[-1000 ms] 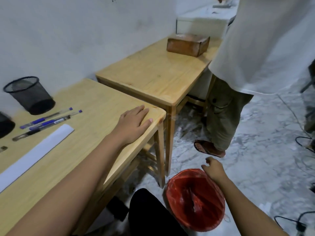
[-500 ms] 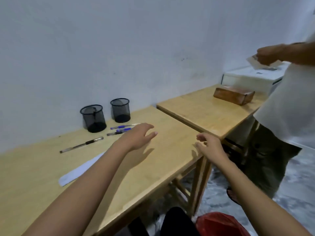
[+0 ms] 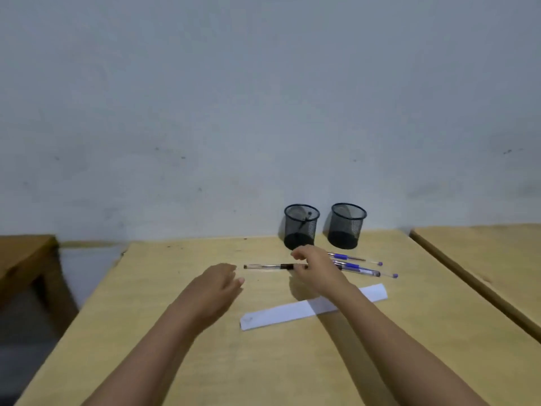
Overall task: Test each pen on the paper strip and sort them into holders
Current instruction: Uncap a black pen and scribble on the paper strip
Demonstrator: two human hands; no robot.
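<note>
- While both arms reached forward over the wooden table [image 3: 292, 361], the right hand [image 3: 314, 266] hung over the black pen [image 3: 263, 266], its fingers curled down at the pen's dark grip; whether they had closed on it could not be told.
- The left hand [image 3: 218, 281] hovered just left of that pen, palm down, fingers loosely spread and holding nothing.
- That black pen lay flat on the table, lengthwise left to right, its clear barrel sticking out to the left of the right hand.
- Two blue pens [image 3: 358, 268] lay side by side just beyond the right wrist, tips pointing right.
- A white paper strip [image 3: 281, 315] lay slanted on the table nearer the person, partly under the right forearm.
- Two black mesh holders [image 3: 301, 227] stood upright near the wall, side by side; the left one held a dark pen, the right holder [image 3: 347, 225] looked empty.
</note>
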